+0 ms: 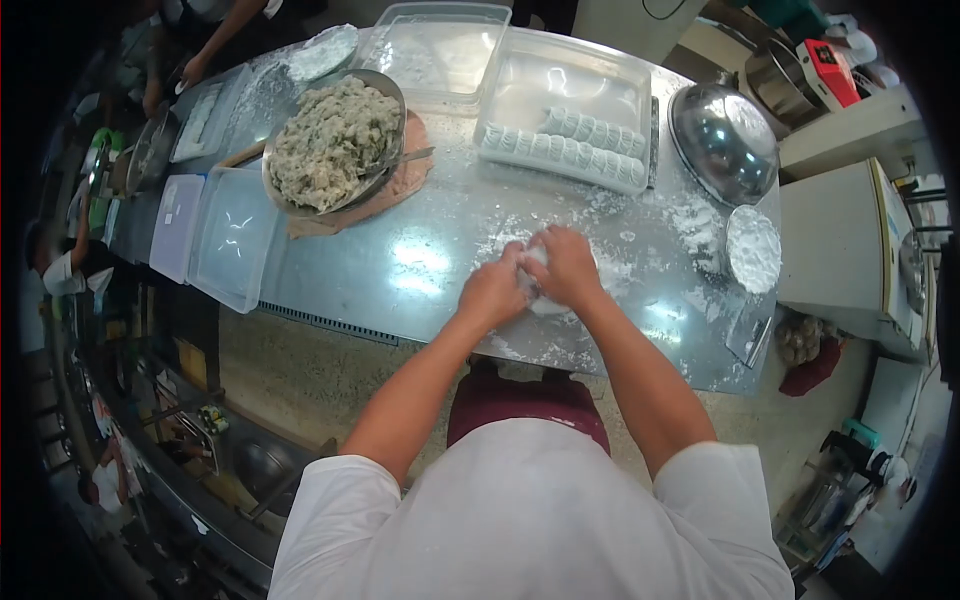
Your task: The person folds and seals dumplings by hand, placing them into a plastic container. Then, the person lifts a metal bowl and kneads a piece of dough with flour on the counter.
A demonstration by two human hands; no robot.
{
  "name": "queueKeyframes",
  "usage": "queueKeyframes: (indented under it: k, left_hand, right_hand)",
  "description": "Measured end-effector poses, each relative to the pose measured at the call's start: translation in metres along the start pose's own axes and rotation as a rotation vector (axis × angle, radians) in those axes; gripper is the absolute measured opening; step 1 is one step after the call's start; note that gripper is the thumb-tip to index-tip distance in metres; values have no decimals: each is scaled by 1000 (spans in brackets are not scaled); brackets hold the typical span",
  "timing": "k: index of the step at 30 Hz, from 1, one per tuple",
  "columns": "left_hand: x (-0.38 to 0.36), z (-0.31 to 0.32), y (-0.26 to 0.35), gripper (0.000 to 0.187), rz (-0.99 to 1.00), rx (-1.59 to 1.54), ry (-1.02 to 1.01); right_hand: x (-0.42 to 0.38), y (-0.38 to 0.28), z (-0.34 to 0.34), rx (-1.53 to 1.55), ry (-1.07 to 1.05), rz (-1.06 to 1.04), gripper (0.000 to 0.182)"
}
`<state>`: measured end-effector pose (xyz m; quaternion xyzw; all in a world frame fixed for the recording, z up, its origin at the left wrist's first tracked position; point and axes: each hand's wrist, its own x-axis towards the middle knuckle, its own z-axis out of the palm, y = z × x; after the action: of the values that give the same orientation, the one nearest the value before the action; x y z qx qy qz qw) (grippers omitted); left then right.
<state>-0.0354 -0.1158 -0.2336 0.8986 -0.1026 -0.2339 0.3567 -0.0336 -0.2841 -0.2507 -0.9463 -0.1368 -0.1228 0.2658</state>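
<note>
A pale lump of dough [545, 300] sits on the floured steel worktop [420, 265], close to the near edge and slightly right of centre. Only a white, soft-looking sliver of it shows, below and between the hands; the rest is covered. The left hand [493, 290] and the right hand [565, 265] are drawn together over it, fingers curled down and knuckles nearly touching, so both are closed on the dough, though the exact pinch cannot be made out.

The worktop is smooth, reflective metal, dusted with patches of white flour that are thickest around the hands and toward the right. At the far side, a rectangular translucent plastic tray [565, 95] holds two neat rows of small, white, folded dumplings [565, 145] along its near wall. Left of it, a wide round metal bowl [385, 85] is heaped with a lumpy, pale filling [330, 140] flecked with green, resting on a brownish cloth [400, 185]. To the right, a shiny domed metal bowl [722, 140] lies upside down, and just beside it a small round dish of flour [752, 248] sits near the worktop's edge. Clear plastic lids [235, 235] lie stacked at the left end.

At the far left corner another person's hand [190, 70] reaches over the worktop.
</note>
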Motion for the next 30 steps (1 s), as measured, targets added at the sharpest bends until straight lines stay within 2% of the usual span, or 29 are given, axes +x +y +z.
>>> queueKeyframes:
  k: [2, 3, 4, 5, 7, 8, 9, 10, 11, 13, 14, 15, 16, 18, 20, 21, 23, 24, 26, 28, 29, 30]
  left_hand:
    - [-11, 12, 1, 64, -90, 35, -46]
    - [-20, 25, -9, 65, -10, -27, -81]
    - [-28, 36, -14, 66, 69, -88, -121]
    - [-39, 36, -15, 66, 64, -93, -128]
    - [-55, 28, -18, 57, 74, -306, -207]
    - [-46, 25, -22, 57, 70, -308, -208]
    - [-32, 22, -26, 58, 3, -196, -85]
    - [-33, 23, -31, 60, -65, -77, 4]
    - [-27, 19, -34, 60, -55, -74, -17]
    - [1, 1, -33, 63, -55, -39, 74]
    - [-1, -6, -26, 63, -49, -36, 88]
    - [-3, -11, -19, 61, -60, -28, 26]
    - [-4, -15, -12, 59, -72, -24, -36]
    - [-23, -3, -14, 54, -27, -90, -29]
    - [-39, 24, -30, 64, 51, -291, -152]
    - [-45, 31, -34, 64, 42, -297, -151]
    - [-57, 44, -41, 80, 16, -249, -97]
    - [-55, 34, -38, 80, 2, -248, -110]
    - [-35, -2, -25, 94, -171, -102, -95]
    - [-18, -21, -25, 98, -158, -40, -49]
    - [-15, -30, -27, 96, -118, 22, -100]
    - [-12, -37, -27, 93, -79, 84, -156]
  right_hand:
    - [-22, -16, -26, 190, -171, 106, 29]
    - [-39, -24, -26, 189, -179, 101, 29]
    - [-60, -32, -24, 150, -79, 114, 28]
    - [-72, -35, -20, 110, 21, 132, 26]
    - [-75, -30, -3, 0, 20, 87, 24]
    - [-74, -29, 5, -108, 25, 29, 22]
    - [-53, -23, 18, -166, 80, 28, 21]
    - [-32, -20, 21, -177, 93, 7, 23]
    - [-8, -23, 13, -109, 18, 72, 26]
    - [17, -13, 18, -142, 63, 53, 27]
    - [21, -15, 21, -148, 74, 45, 28]
    - [19, -17, 21, -147, -19, 88, 29]
    - [10, -16, 15, -147, -15, 76, 29]
    - [-20, -26, -12, 37, -128, 108, 27]
    - [-62, -38, -15, -3, -96, 102, 26]
    - [-69, -40, -13, -45, -46, 98, 24]
    - [-50, -31, 11, -108, 0, 58, 23]
    - [-35, -29, 25, -174, 60, 25, 22]
    - [-6, -30, 35, -143, 103, 19, 22]
    - [24, -26, 30, -85, -55, -12, 20]
    - [28, -24, 28, -87, -42, -24, 20]
    - [28, -16, 26, 191, -50, 27, 20]
